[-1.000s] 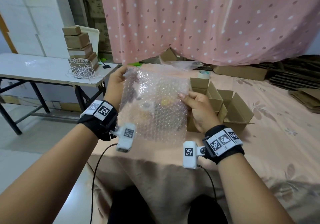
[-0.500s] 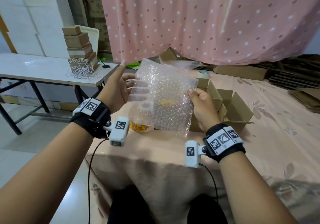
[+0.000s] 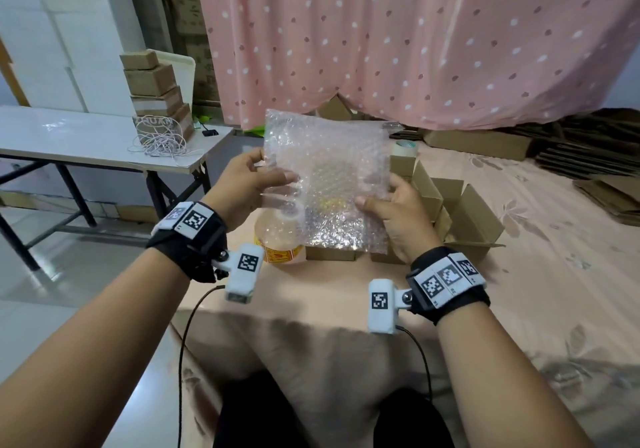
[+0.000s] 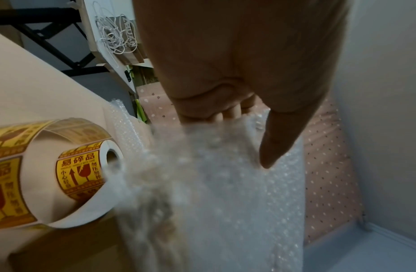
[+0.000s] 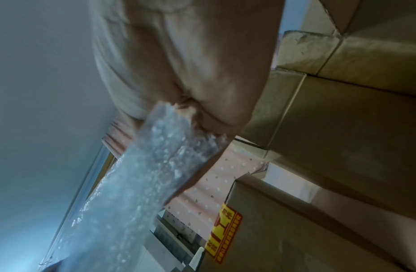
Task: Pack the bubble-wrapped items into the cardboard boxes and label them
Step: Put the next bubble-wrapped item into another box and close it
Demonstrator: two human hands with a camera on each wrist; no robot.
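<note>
A clear bubble wrap piece [image 3: 325, 170] stands upright above the table's front, held between both hands. My left hand [image 3: 263, 179] pinches its left edge, thumb in front and fingers behind; the left wrist view shows the thumb [image 4: 279, 143] lying on the bubble wrap [image 4: 214, 193]. My right hand [image 3: 377, 201] pinches the lower right edge, and the bubble wrap [image 5: 144, 174] runs out from its fingers. Something yellow shows faintly through the wrap; I cannot tell what. Open cardboard boxes [image 3: 464, 215] sit just behind and to the right. A roll of yellow fragile labels [image 3: 277, 246] lies below the left hand.
A closed box [image 5: 295, 230] bearing a yellow label [image 5: 225, 231] sits under the wrap. A tape roll [image 3: 403, 147] lies behind the boxes. A white side table [image 3: 86, 142] to the left holds stacked boxes [image 3: 156, 87] and white cord. Flattened cardboard [image 3: 588, 156] lies at the right.
My left hand let go of the wrap's top left corner, spread its fingers behind the sheet, and now pinches the left edge. The wrap has risen and flattened out.
</note>
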